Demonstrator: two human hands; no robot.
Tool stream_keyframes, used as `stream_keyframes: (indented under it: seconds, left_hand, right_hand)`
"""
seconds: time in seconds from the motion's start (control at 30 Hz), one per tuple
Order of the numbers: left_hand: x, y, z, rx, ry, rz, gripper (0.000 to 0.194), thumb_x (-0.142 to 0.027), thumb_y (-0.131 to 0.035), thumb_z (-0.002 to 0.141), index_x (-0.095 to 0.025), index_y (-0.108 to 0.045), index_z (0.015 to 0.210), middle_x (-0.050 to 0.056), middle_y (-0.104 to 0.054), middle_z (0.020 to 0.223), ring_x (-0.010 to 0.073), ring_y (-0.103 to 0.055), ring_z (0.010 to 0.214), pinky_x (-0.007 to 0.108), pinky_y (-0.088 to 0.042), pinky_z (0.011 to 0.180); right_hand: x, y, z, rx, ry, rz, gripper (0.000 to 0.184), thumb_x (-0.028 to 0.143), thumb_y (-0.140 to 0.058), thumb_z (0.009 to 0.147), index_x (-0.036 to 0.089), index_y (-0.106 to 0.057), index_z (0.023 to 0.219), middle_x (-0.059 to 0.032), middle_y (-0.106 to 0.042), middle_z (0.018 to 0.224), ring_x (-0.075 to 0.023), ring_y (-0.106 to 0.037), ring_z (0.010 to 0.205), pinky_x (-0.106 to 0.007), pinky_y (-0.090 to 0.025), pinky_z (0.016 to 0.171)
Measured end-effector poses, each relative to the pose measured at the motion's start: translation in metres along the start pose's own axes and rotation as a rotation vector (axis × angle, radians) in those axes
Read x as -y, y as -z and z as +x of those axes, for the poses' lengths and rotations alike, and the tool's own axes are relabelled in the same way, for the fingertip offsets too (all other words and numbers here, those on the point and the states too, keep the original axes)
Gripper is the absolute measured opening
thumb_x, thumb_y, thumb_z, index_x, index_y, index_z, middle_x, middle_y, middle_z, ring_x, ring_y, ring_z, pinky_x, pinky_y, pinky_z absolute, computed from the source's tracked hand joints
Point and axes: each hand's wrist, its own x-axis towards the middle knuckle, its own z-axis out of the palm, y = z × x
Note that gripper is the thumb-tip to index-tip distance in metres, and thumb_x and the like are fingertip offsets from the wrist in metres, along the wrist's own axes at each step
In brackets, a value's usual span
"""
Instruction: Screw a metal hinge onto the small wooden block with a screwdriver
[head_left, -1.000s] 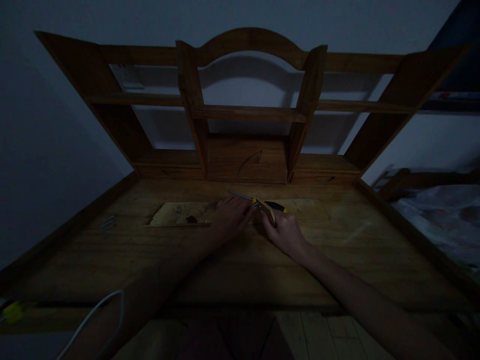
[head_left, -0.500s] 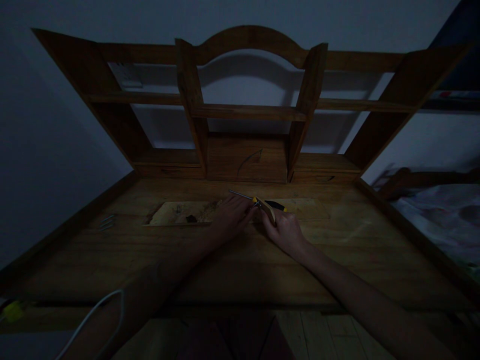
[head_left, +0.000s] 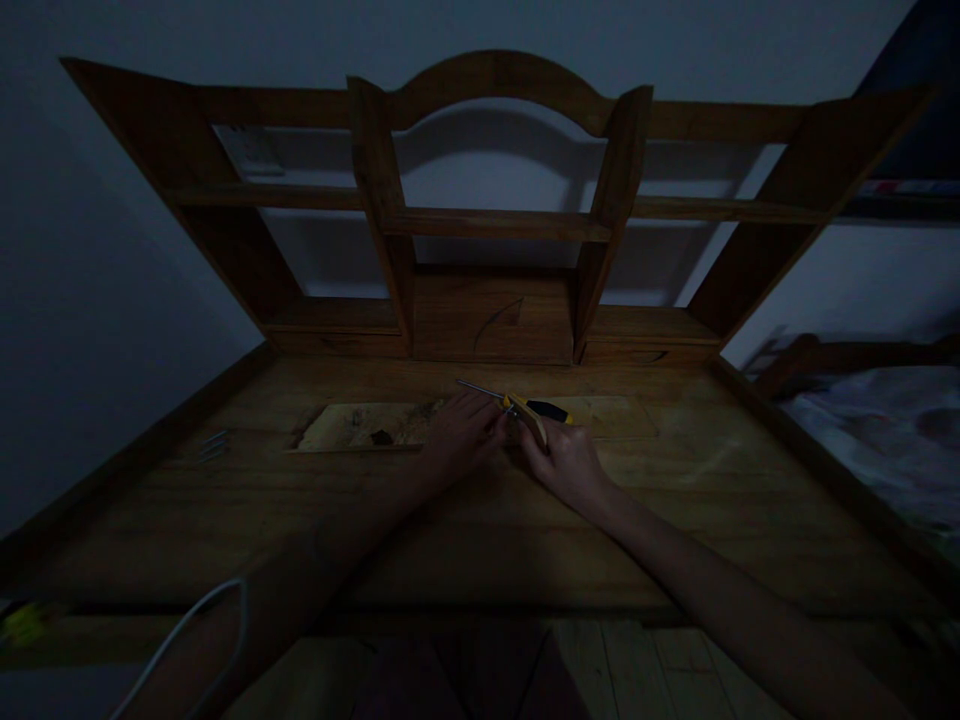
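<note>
My right hand (head_left: 566,462) is closed around a small flat wooden piece (head_left: 533,424), held on edge over the desktop. Close against it, the fingers of my left hand (head_left: 465,430) pinch at a small shiny metal screw (head_left: 512,408) on the piece's left face; its far end is hidden. Just behind both hands is a screwdriver (head_left: 551,411) with a black and yellow handle, its thin shaft pointing left. Beneath and to the left of my left hand, a pale, rough recessed strip (head_left: 349,425) runs along the wooden desktop (head_left: 480,540).
Several thin metal pieces (head_left: 214,445) lie on the desktop at the left. A wooden shelf unit (head_left: 495,222) with small drawers rises at the back. A thin dark curved strand (head_left: 495,320) shows against its middle panel. Raised wooden edges (head_left: 817,455) bound the desk's sides.
The wooden piece and my right hand have shifted very slightly left. My left fingers have moved a little at the screw. The screwdriver stays where it was.
</note>
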Motion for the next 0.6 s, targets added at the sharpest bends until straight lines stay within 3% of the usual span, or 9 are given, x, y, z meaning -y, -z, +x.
stream_keyframes:
  seconds: [0.6]
  left_hand:
    - [-0.0039, 0.0025, -0.0008, 0.043, 0.085, -0.06, 0.018, -0.021, -0.046, 0.097, -0.019, -0.059, 0.109, 0.008, -0.068, 0.103, 0.0224, -0.064, 0.098, 0.039, -0.051, 0.089]
  right_hand:
    - [0.0007, -0.0021, -0.0006, 0.001, 0.02, -0.029, 0.026, 0.025, -0.048, 0.095, 0.018, -0.07, 0.107, -0.0067, -0.075, 0.085, -0.0182, -0.069, 0.069, -0.028, -0.046, 0.064]
